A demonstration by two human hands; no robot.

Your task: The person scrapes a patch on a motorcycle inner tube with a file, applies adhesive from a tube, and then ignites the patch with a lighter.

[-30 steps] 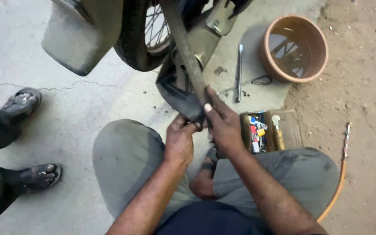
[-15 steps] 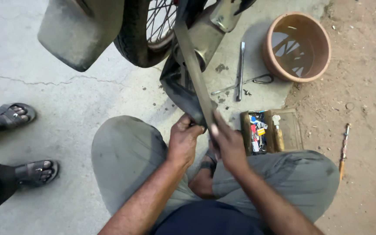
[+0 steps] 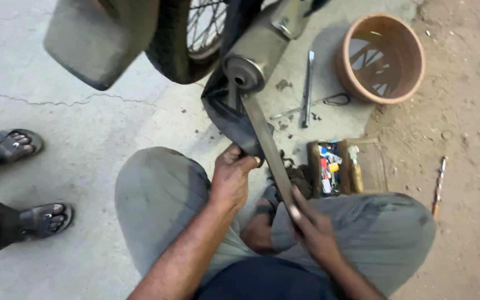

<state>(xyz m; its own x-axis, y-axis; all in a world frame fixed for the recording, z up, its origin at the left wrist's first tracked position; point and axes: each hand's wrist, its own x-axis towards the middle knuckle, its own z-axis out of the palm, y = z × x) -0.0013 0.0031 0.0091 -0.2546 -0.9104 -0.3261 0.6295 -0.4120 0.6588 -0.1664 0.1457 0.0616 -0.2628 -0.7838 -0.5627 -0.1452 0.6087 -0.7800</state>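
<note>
I squat by a motorcycle's rear wheel [image 3: 187, 39]. My left hand [image 3: 231, 175] grips a black rubber inner tube [image 3: 226, 114] that hangs from the wheel area, just below the exhaust pipe's end [image 3: 245, 69]. My right hand [image 3: 312, 228] holds the near end of a long flat grey rubber strip [image 3: 265, 141], which runs up from my hand, over the inner tube, toward the exhaust.
A brown bowl of water [image 3: 381, 55] stands at the upper right. A long metal lever [image 3: 306, 89] and small tools lie on the concrete. A small open wooden box [image 3: 343, 166] of supplies sits by my right knee. Another person's sandalled feet [image 3: 26, 180] are at the left. A mudguard [image 3: 98, 39] hangs overhead.
My right hand has slid down the strip toward my lap, away from my left hand. The view has shifted, bringing the exhaust pipe's end into sight.
</note>
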